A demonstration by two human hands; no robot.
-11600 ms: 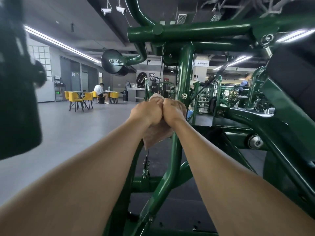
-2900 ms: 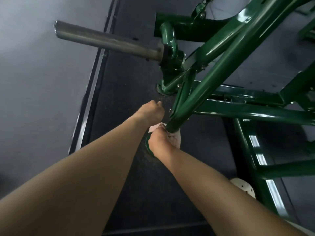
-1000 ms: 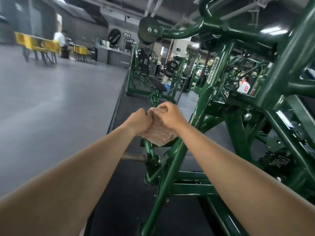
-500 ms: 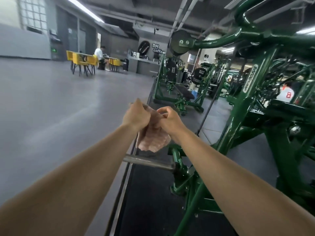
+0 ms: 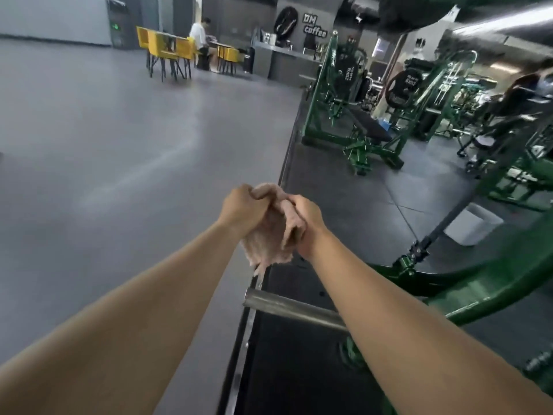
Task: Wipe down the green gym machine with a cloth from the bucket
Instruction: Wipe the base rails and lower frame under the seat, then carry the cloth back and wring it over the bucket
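1. The left hand [image 5: 241, 208] and right hand [image 5: 305, 217] meet in mid-air, each with fingers curled round a crumpled pink cloth [image 5: 270, 235].
2. The cloth looks soft and nubbly; its bunched folds hang below the fists to a ragged tip.
3. Under the right forearm a smooth grey steel bar [image 5: 287, 307] juts from the glossy green tubular machine [image 5: 484, 287].
4. A white bucket [image 5: 472, 224] stands on the dark rubber mat [image 5: 359, 205], well apart from the hands.
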